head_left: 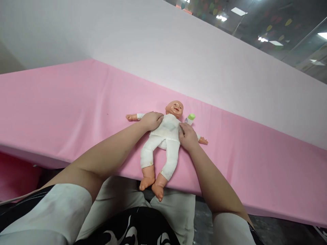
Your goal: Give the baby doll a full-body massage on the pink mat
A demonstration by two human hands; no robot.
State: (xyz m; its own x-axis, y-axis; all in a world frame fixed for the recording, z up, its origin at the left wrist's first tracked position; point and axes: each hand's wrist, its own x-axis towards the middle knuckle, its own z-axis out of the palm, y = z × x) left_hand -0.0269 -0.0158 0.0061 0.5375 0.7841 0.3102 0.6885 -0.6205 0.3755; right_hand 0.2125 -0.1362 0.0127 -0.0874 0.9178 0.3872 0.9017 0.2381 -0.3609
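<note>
A baby doll point(167, 127) with a hard, bald head and a white cloth body lies on its back on the pink-covered table. Its arms are spread out and its bare feet reach over the table's near edge. My left hand point(152, 120) rests over the doll's shoulder and upper arm, fingers bent onto the chest. Against the opposite side of the chest, my right hand point(189, 136) has its fingers curled at the armpit. Both thumbs are mostly hidden. Just beyond my right hand is a small clear bottle point(189, 119) with a green cap, partly covered by that hand.
The pink table cover point(63, 112) stretches to both sides, with soft creases. A pale wall point(204, 68) rises along its far edge, with a glass pane point(268, 30) above it. Something red point(17, 173) stands below the table at the left.
</note>
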